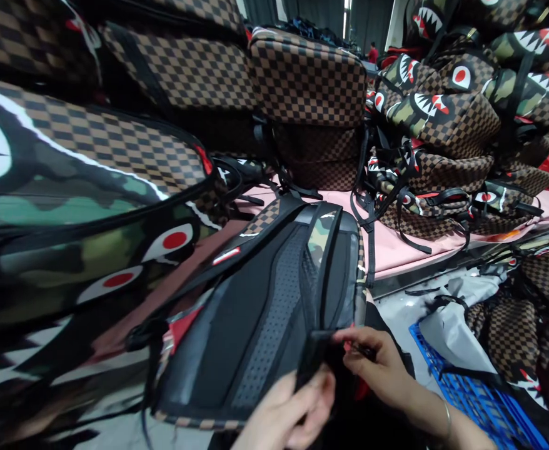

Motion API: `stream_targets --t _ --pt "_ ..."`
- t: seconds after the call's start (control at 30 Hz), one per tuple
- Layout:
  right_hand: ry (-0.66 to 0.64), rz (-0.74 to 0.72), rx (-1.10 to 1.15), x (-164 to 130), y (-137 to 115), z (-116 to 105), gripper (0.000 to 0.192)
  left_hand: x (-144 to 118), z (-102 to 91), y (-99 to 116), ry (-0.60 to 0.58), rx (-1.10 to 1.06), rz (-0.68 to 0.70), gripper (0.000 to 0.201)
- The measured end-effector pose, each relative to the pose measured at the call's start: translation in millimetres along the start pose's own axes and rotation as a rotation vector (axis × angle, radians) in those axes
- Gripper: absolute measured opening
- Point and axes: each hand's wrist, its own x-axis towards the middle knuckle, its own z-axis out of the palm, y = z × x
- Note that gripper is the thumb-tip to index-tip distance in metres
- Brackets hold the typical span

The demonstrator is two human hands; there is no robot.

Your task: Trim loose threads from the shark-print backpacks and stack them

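The backpack (265, 306) lies back side up in front of me, most of it at eleven o'clock from my hands, its top pointing away toward twelve. Its back panel is black and padded, with a dotted mesh strip (281, 269) down the middle and smoother, slightly shiny dark panels on both sides. A black shoulder strap (329, 259) with a camouflage patch runs down its right half; another strap on the left carries a small red-and-white label (226, 255). Brown-and-black checks show along the edges, and a bit of red shows at the lower left. My left hand (297, 409) grips a black strap end (319, 350) over the bag's lower right part, thumb against curled fingers. My right hand (380, 365), just beside it at two o'clock, pinches a small dark piece (364, 351); I can't tell exactly what it is. A checkered bag (307, 78) stands on the pink surface (391, 253) at twelve, piled shark-mouth bags (443, 137) sit at one, and a blue crate (485, 406) is at three.
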Motion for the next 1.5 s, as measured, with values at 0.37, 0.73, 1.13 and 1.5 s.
stream_targets --t 0.37,0.73,1.13,1.5 --pt "0.0 0.122 0.118 31 -1 16 0.038 -5 19.3 10 0.172 -0.19 0.131 0.031" --pt "0.172 -0.378 -0.465 26 5 8 0.019 -8 8.4 16 0.437 -0.108 0.19 0.041" --pt "0.03 -0.507 -0.688 18 4 8 0.013 -7 0.7 9 0.438 0.168 0.283 0.04" --pt "-0.006 -0.502 -0.655 18 4 -2 0.012 -4 1.2 13 0.379 0.108 0.337 0.036"
